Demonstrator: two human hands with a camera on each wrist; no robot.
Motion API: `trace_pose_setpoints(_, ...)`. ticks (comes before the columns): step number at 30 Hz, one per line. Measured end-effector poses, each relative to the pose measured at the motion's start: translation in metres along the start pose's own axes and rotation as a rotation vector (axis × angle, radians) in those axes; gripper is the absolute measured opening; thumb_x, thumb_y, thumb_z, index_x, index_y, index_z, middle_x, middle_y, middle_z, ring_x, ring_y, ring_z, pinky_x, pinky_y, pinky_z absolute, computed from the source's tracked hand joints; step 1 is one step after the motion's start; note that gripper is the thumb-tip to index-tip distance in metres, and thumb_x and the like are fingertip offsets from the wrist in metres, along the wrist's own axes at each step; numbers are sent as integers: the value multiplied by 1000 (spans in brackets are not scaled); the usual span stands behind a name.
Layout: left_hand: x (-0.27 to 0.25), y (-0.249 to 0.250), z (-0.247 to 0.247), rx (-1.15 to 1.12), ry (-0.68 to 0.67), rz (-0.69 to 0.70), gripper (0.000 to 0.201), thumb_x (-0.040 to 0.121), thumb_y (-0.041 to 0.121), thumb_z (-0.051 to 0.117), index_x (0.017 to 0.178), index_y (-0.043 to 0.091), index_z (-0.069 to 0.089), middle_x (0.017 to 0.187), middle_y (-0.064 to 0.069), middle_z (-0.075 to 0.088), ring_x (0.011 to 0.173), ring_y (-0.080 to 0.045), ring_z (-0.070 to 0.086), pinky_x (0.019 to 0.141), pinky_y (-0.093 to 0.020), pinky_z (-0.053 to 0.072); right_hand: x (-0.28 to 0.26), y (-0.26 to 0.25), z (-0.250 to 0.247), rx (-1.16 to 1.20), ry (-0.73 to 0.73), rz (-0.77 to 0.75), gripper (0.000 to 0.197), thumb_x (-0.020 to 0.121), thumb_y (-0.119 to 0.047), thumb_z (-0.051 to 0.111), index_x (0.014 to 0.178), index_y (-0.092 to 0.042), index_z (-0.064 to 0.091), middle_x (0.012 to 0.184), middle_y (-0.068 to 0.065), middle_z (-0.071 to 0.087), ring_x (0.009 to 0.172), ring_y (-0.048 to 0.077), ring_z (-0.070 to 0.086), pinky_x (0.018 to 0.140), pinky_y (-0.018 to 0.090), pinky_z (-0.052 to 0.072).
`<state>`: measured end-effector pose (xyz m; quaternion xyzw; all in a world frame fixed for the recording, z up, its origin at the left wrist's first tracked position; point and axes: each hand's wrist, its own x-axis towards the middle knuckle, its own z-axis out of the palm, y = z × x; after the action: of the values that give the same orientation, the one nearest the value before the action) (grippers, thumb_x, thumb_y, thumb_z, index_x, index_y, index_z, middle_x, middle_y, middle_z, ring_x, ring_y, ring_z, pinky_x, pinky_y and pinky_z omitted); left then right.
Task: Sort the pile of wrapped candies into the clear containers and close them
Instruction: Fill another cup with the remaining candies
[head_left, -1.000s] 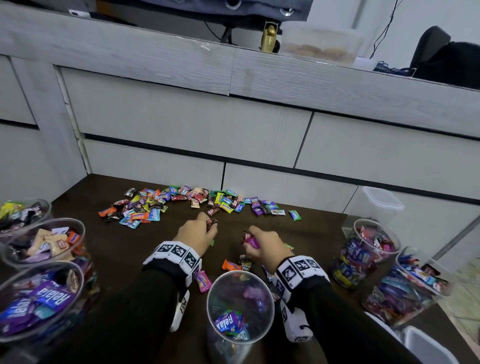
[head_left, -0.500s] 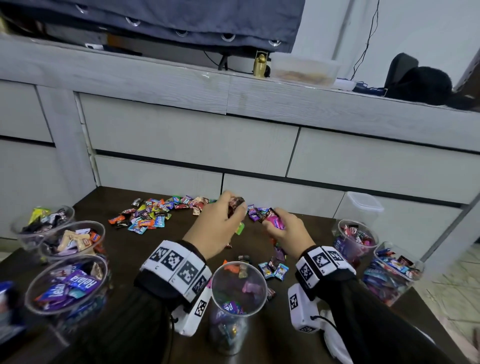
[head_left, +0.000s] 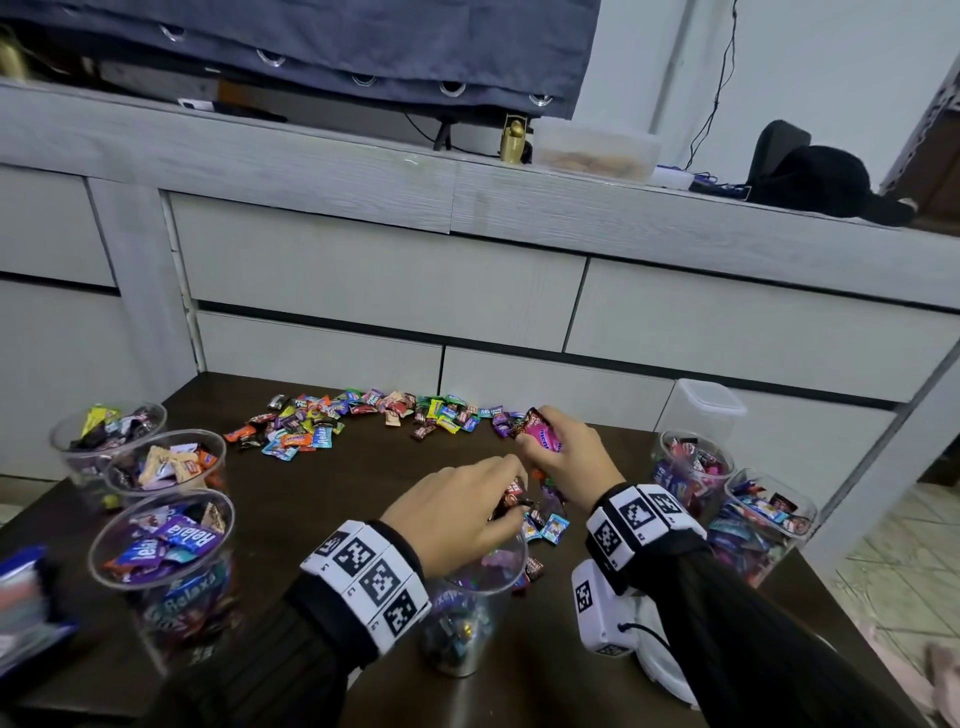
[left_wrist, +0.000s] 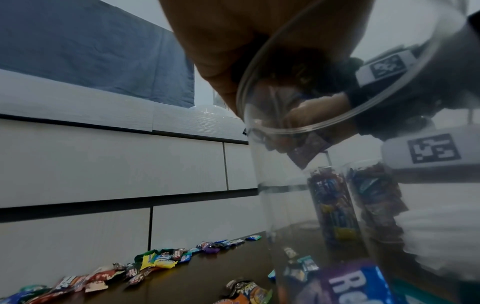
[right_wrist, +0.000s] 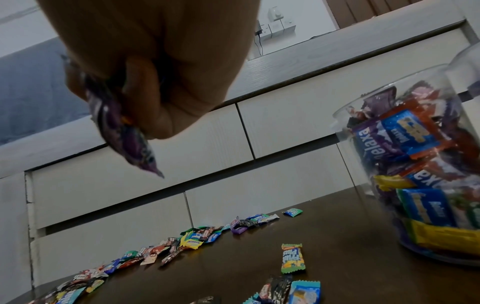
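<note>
Dark brown tabletop (head_left: 363, 493) fills the lower half of the head view, backed by pale grey drawer fronts (head_left: 379, 280). At lower centre stands the near clear cup (head_left: 470, 618), and the left hand (head_left: 457, 514) has come back from the far pile to hover right over its rim, fingers curled round a small bunch of dark-wrapped candies (head_left: 511, 500). Half a second earlier that hand was up at the pile, so the pick is done and the drop looks next. Just above and right of it, the right hand (head_left: 563, 454) has also drawn back from the pile, gripping a pink-and-purple wrapper (head_left: 540, 431) with more tucked in its fist; the right wrist view shows a crinkled purple sachet (right_wrist: 124, 133) hanging from the curled fingers.

Cups are thin, glossy, round-mouthed plastic, see-through enough that the left wrist view looks through the near one's wall. Wrappers are small flat pillows of shiny foil with crimped ends, light and slippery by the look of them. Loose candies (head_left: 545, 525) lie beside the cup; the main pile (head_left: 363, 421) still stretches across mid-frame. Filled cups (head_left: 161, 545) sit at left, two more (head_left: 696, 467) at right, none lidded yet
</note>
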<state>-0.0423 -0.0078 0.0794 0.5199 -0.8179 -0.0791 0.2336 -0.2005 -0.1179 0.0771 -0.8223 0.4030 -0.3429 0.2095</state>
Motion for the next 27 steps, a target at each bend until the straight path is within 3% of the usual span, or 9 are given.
trace_pose_setpoints(3, -2, 0, 0, 22, -1, 28, 17, 93, 33, 49, 104, 21, 47, 99, 2, 58, 87, -28, 57, 77, -45, 46, 1, -2, -2, -1, 10, -2, 18, 91, -22, 60, 79, -16, 48, 60, -9, 52, 52, -2, 50, 52, 13, 38)
trace_pose_setpoints(6, -4, 1, -2, 0, -3, 45, 21, 87, 35, 46, 102, 21, 50, 95, 2, 59, 84, -25, 56, 76, -44, 46, 1, -3, -5, -10, 8, 11, 18, 92, -24, 60, 81, -15, 49, 63, -7, 53, 56, 6, 50, 56, 23, 43)
trace_pose_setpoints(13, -7, 1, -3, -26, -62, 48, 15, 88, 25, 52, 102, 20, 55, 99, 2, 56, 89, -21, 56, 80, -38, 44, 1, -4, -13, 4, 11, 18, 14, 92, -25, 59, 86, -16, 50, 68, -7, 53, 57, 2, 49, 53, 11, 39)
trace_pose_setpoints(21, -6, 0, -5, 70, -153, 22, 24, 85, 24, 56, 106, 15, 61, 107, 1, 50, 90, -25, 57, 80, -40, 48, 0, -4, -13, -18, -1, 25, 16, 93, -27, 59, 90, -14, 51, 73, -3, 55, 62, 7, 51, 57, 19, 41)
trace_pose_setpoints(27, -5, 0, -8, 57, -140, 65, 28, 83, 37, 63, 103, 18, 61, 102, 2, 52, 89, -22, 57, 82, -36, 47, 1, -7, -16, 32, 14, 25, 13, 92, -21, 60, 85, -17, 49, 68, -8, 53, 55, 1, 51, 49, 9, 39)
